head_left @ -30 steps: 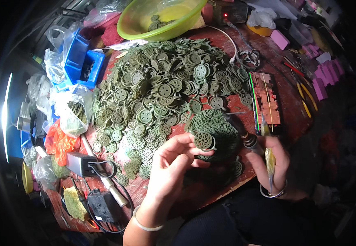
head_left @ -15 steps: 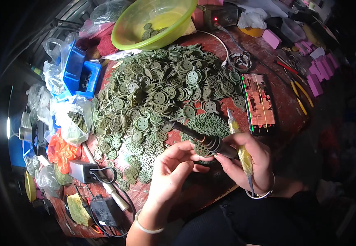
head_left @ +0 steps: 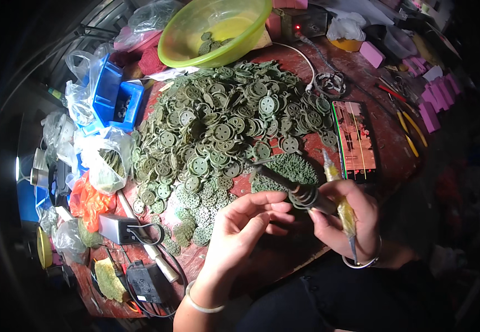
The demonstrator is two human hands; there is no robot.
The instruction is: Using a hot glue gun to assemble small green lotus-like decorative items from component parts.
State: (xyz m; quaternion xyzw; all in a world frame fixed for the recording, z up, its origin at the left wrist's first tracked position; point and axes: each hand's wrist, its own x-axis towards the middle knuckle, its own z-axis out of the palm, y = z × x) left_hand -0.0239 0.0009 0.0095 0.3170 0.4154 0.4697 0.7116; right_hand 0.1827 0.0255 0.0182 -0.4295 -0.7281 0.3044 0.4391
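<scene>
My right hand (head_left: 356, 224) grips a dark tapered rod (head_left: 273, 177), with ring-like bands around its thicker part. The same hand also holds a yellow-wrapped pen tool (head_left: 344, 213) with a pointed tip and a cord at its lower end. Close to the rod's banded part is my left hand (head_left: 240, 227), its fingers curved and apart, with nothing visible in them. Behind the rod lies a mat of dense green texture (head_left: 292, 166). A large heap of green pierced discs (head_left: 212, 119), several with small loops, spreads beyond both hands.
A yellow-green basin (head_left: 251, 41) with a few discs stands behind the heap. At right are a lit phone (head_left: 355, 141), yellow-handled pliers (head_left: 408, 133) and pink blocks (head_left: 436, 94). Blue bins (head_left: 110, 105), plastic bags (head_left: 104, 166) and a black adapter (head_left: 147, 282) line the left.
A green disc that showed beside the rod at my left fingertips is no longer visible. My left fingers have drawn slightly away from the rod. The whole view has shifted a little.
</scene>
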